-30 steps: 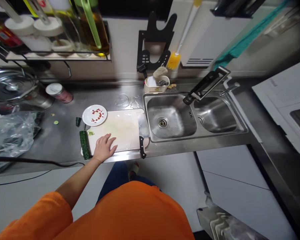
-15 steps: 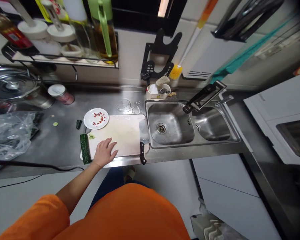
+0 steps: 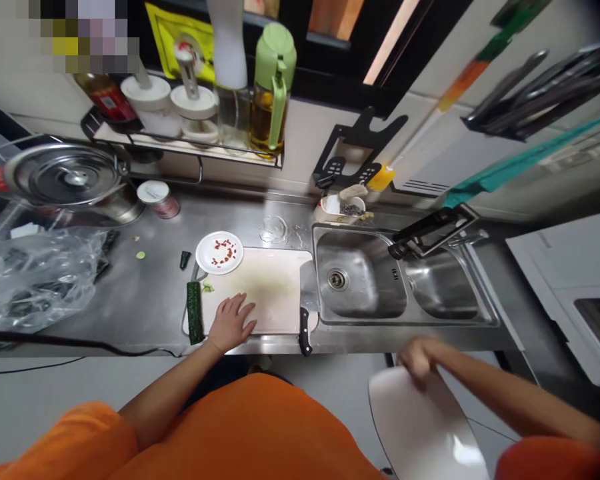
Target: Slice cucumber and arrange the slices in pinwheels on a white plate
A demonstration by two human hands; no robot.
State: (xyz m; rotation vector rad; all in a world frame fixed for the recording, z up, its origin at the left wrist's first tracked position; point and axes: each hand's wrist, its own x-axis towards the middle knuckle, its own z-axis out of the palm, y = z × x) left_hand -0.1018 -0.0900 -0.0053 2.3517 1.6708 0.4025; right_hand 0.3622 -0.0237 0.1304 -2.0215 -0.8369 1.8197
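Observation:
My left hand (image 3: 230, 324) rests on the front part of the white cutting board (image 3: 275, 277), fingers spread and nothing held. A length of dark green cucumber (image 3: 195, 312) lies along the board's left edge, by that wrist. Small pale green scraps (image 3: 208, 287) sit near the cucumber. On the board's back left corner stands a small white plate (image 3: 205, 257) with chopped red pieces (image 3: 225, 252). The cleaver (image 3: 306, 327) lies at the right edge, black handle toward me. My right hand (image 3: 419, 360), slightly blurred, grips the rim of a large white plate (image 3: 425, 420), tilted below the counter edge.
A double steel sink (image 3: 360, 277) with a black faucet (image 3: 425, 233) is right of the board. Plastic bags (image 3: 55, 273), a lidded pot (image 3: 75, 177) and a can (image 3: 159, 199) stand left. A seasoning shelf (image 3: 190, 150) hangs above. A cucumber end (image 3: 185, 259) lies behind the board.
My right hand has come into view at the right, holding the large white plate. The left hand stays on the board. The whole view has shifted, so the counter appears lower and further right.

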